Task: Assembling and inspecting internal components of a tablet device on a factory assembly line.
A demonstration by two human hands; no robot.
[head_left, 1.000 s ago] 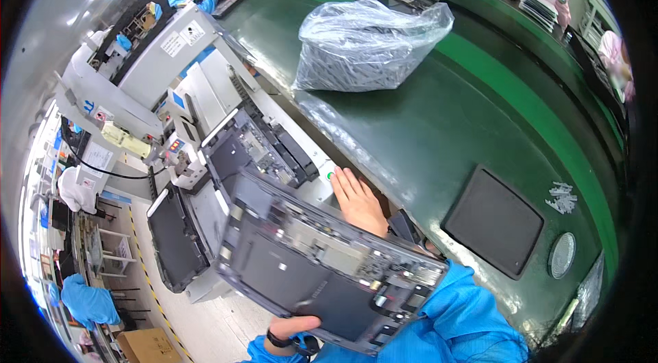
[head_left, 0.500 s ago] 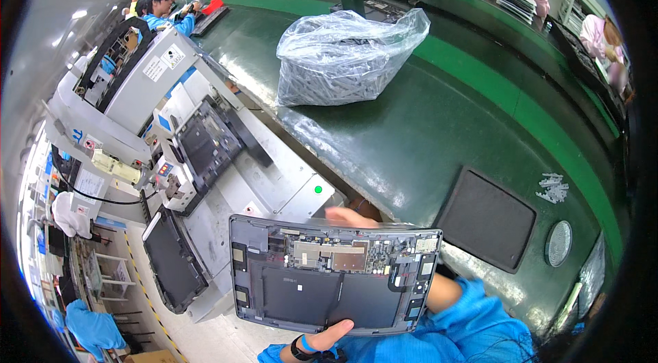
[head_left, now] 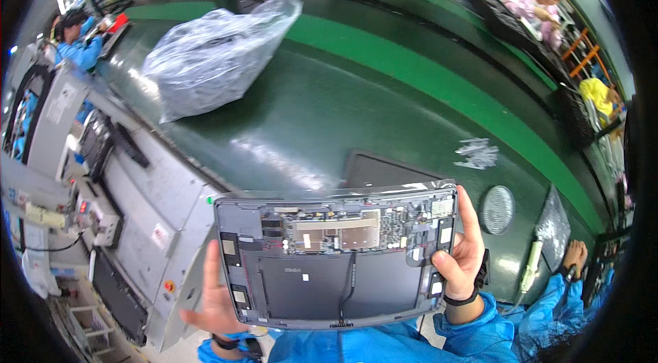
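Observation:
An opened tablet is held up in front of me, with its circuit board, dark battery and cable exposed. My right hand grips its right edge, thumb on the front rim and fingers behind. Next to the left edge is my left hand, fingers spread apart; whether it touches the rim I cannot tell. Both wrists wear dark bands. Behind the tablet's top edge a black tray lies on the green bench, partly hidden.
A bulging clear plastic bag rests on the green bench. To the right are a pile of small pale strips, a round dish, and a handheld tool. Another person's hands are close by. Grey machinery stands left.
The view has swung right. My right hand has come from behind the tablet to its right edge. My left hand has left the bottom rim and is now beside the left edge.

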